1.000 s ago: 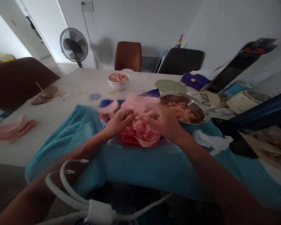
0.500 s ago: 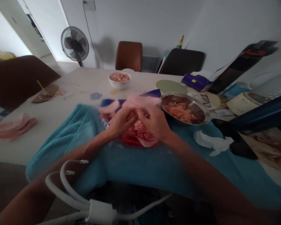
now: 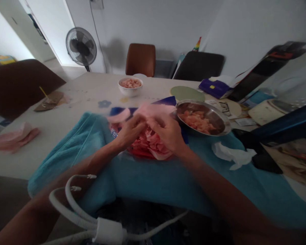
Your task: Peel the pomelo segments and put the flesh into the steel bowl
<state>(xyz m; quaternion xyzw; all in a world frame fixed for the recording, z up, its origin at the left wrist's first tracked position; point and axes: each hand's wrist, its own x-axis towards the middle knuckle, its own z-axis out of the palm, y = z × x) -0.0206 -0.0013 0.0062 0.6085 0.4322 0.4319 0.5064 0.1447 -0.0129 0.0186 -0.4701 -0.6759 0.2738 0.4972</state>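
My left hand [image 3: 129, 131] and my right hand [image 3: 166, 133] meet over a heap of pink peel [image 3: 153, 143] on a red plate [image 3: 139, 153], which lies on a teal towel [image 3: 148, 177]. Both hands have their fingers curled together around a small pale fruit piece between them; it is blurred and hard to name. A steel bowl [image 3: 220, 117] with peeled orange-pink fruit segments [image 3: 197, 120] stands just right of my right hand. A white bowl [image 3: 130, 87] with more segments sits farther back on the table.
A crumpled white tissue [image 3: 233, 156] lies on the towel at the right. Pink peel pieces [image 3: 11, 137] lie at the table's left edge. Glasses [image 3: 224, 107], a green disc [image 3: 186, 92], boxes and dark objects crowd the right side. Chairs [image 3: 140, 59] and a fan [image 3: 81, 47] stand behind.
My right hand has drawn left, closer to my left hand over the plate. The hands keep working the piece between them. The bowls have not moved.
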